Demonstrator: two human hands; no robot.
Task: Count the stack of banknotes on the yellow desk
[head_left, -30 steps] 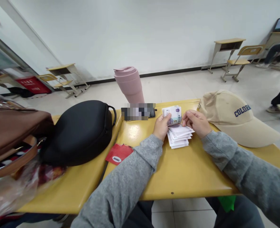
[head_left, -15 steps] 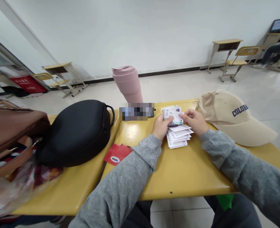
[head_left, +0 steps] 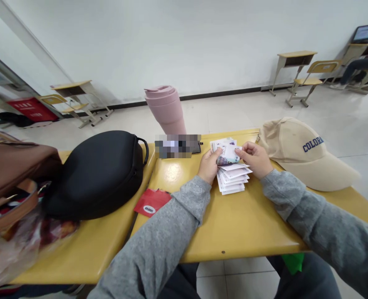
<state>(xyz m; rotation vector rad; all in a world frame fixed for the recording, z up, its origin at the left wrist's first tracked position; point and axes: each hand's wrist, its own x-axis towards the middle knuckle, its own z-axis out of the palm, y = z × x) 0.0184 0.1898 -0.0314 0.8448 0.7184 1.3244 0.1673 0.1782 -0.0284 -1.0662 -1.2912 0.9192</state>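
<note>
My left hand [head_left: 207, 167] is closed around the left side of a wad of banknotes [head_left: 228, 153], its thumb lying on the top face. The notes are pale with purple and blue print, and a "5" seems to show on them. My right hand [head_left: 256, 160] pinches the right edge of the upper note between thumb and curled fingers. Below the hands, more folded notes [head_left: 233, 178] hang or lie fanned in steps over the yellow desk [head_left: 215, 232]. Whether these lower ones rest on the desk, I cannot tell.
A beige cap [head_left: 299, 153] lies right of my hands. Beyond them stand a pink tumbler [head_left: 166, 108] and a partly blurred phone-like object [head_left: 196, 147]. Leftward are a red packet [head_left: 152, 202], a black case [head_left: 96, 174] and a brown bag [head_left: 18, 166].
The top of the wad shows a different printed face, with my left thumb shifted slightly up and left. Both hands stay on the notes; the whole view has moved slightly.
</note>
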